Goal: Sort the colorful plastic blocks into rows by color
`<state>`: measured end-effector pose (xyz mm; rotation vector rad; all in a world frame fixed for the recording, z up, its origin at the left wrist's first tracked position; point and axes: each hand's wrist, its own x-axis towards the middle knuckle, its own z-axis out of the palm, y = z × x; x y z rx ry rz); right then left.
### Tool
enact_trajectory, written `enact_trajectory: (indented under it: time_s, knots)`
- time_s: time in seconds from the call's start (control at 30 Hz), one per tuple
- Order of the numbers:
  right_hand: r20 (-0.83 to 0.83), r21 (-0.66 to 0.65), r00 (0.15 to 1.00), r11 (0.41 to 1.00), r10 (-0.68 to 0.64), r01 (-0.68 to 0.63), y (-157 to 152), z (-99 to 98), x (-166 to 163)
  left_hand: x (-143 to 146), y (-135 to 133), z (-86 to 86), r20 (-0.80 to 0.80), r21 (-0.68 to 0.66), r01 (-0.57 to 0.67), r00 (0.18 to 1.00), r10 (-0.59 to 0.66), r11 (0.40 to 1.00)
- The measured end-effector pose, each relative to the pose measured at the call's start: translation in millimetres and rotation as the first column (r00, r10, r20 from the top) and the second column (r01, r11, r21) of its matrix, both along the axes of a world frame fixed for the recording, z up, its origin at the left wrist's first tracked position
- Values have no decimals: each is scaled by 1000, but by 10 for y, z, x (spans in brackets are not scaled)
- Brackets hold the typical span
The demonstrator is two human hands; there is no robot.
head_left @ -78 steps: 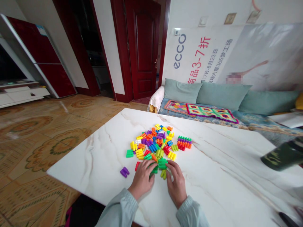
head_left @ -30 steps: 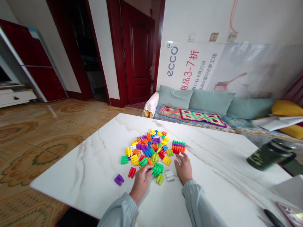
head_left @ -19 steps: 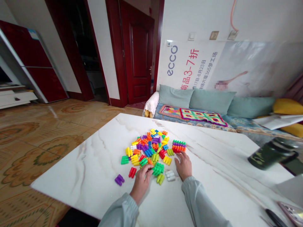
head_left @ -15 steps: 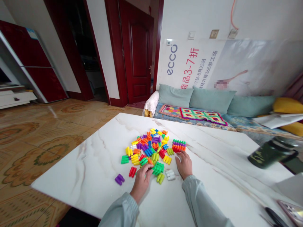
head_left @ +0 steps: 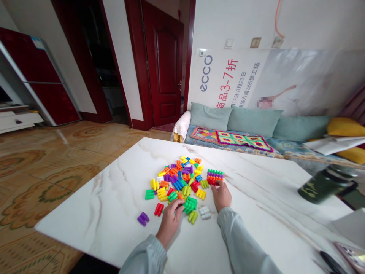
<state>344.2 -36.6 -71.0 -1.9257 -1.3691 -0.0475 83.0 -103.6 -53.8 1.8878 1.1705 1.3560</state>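
Note:
My left hand (head_left: 170, 219) has its fingers curled and pressed together at the left edge of a cluster of green building blocks (head_left: 189, 205), which are made of joined rounded pegs. Farther right, my right hand (head_left: 222, 195) has its thumb and fingertips at the near side of a stack of blocks (head_left: 215, 176), layered in green, purple, orange and red. Its fingers are partly closed there. Between the hands lie a white block (head_left: 204, 212) and a lime block (head_left: 193, 217). A loose pile of coloured blocks (head_left: 178, 184) spreads beyond them.
A purple block (head_left: 143, 219) and a red block (head_left: 159, 209) lie left of my left hand. On the right of the white marble-patterned table (head_left: 114, 228) are a dark green flask (head_left: 322, 184) and a phone (head_left: 352, 257). A sofa (head_left: 203, 133) stands behind.
My right hand has drawn its fingers closer together against the near edge of the layered stack. The left hand stays by the green blocks. The view has shifted slightly.

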Motion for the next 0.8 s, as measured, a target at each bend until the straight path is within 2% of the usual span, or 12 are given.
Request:
enact_trajectory:
  time_s: [0.13, 0.4, 0.8]
  knots:
    - [20, -9, 999, 1000, 31, -30, 14, 29, 13, 1, 4, -16, 12, -6, -8, 1000, 8, 1000]
    - [70, 14, 981, 983, 181, -183, -22, 61, 22, 0, 13, -40, 7, -16, -13, 1000, 13, 1000]
    - [30, 78, 994, 991, 107, -109, 38, 22, 65, -1, 17, -53, 1, -9, -9, 1000, 9, 1000]
